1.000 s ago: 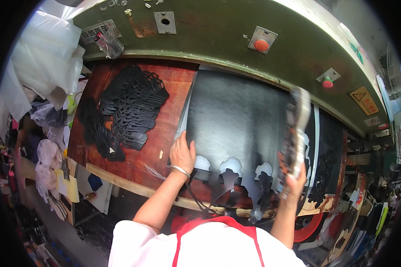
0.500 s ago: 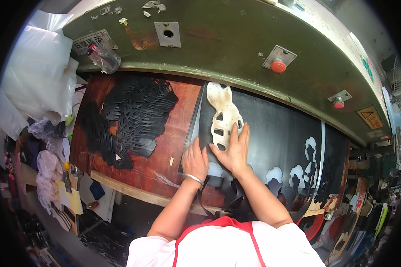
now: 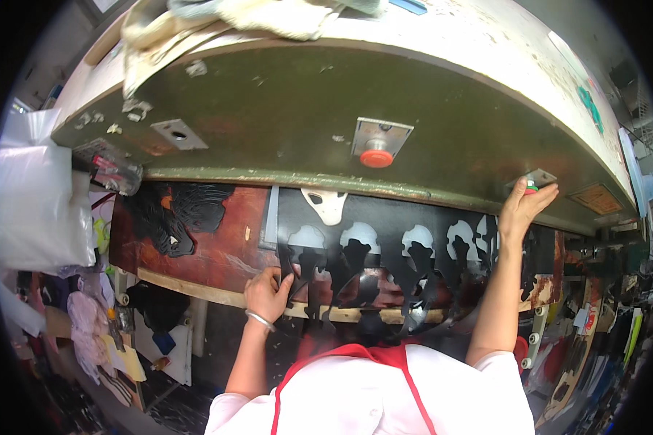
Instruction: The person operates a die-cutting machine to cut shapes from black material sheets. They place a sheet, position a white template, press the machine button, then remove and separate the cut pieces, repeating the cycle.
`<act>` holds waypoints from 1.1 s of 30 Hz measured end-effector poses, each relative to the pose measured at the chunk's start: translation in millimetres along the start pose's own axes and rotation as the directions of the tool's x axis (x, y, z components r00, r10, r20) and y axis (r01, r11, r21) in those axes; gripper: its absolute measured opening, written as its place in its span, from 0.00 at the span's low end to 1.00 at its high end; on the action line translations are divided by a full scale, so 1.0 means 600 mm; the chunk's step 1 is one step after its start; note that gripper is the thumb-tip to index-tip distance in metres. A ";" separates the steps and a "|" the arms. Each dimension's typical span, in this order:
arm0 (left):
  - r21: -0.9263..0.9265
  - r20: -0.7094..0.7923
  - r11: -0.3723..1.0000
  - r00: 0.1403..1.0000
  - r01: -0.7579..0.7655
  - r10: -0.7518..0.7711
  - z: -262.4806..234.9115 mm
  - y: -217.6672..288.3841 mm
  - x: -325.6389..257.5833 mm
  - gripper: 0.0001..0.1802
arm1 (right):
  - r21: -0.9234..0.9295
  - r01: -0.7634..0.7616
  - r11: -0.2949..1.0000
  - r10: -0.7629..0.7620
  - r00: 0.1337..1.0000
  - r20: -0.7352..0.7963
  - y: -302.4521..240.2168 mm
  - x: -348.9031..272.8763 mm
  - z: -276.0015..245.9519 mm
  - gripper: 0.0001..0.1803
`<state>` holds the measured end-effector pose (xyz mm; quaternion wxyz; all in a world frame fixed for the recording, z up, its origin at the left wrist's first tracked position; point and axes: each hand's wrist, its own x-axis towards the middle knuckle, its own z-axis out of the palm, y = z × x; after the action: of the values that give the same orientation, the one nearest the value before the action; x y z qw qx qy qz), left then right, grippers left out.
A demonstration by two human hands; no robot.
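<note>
My right hand (image 3: 527,207) reaches up to a green push button (image 3: 532,190) on the front of the green press, thumb and fingers spread about it. Beside the left edge of a cut-out black sheet (image 3: 392,272), my left hand (image 3: 267,296) has its fingers curled and its thumb against the sheet's edge. A cream, sole-shaped cutting die (image 3: 326,208) lies on the sheet; only its near end shows, the rest hidden under the press beam (image 3: 268,123). Sole-shaped holes run along the sheet's near side, and its strips hang over the wooden front edge (image 3: 196,291).
Black cut pieces (image 3: 168,221) are heaped on the red-brown board (image 3: 228,250) at left. A red button (image 3: 376,156) juts from the beam's middle. A clear plastic bottle (image 3: 120,176) is fixed at its left end, near large plastic bags (image 3: 40,206). Cloths (image 3: 261,16) lie on top.
My right hand has left the cutting die and moved up right to the green button. The left hand has shifted left and nearer me. The view has tilted upward; the beam now covers most of the die.
</note>
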<state>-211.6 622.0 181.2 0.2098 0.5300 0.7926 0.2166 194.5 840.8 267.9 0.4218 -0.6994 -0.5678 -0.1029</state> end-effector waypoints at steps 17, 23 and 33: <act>0.033 -0.269 0.995 0.958 -0.089 0.095 0.042 -0.001 0.058 0.16 | 0.226 -0.587 0.777 0.536 0.806 0.250 0.266 -0.188 -0.063 0.20; 0.029 -0.329 0.981 0.925 -0.190 0.189 0.052 -0.031 0.006 0.14 | -0.041 -0.305 0.952 0.308 0.942 0.133 0.308 -0.263 -0.140 0.18; -0.295 -0.234 0.955 0.972 -0.038 -0.034 -0.031 -0.032 -0.088 0.10 | 0.330 -0.300 0.895 0.131 0.884 0.448 -0.017 -0.196 -0.069 0.23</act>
<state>-218.0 563.7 191.0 0.1908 0.4637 0.7698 0.3950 160.1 728.3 225.4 0.4312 -0.6665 -0.5701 0.2117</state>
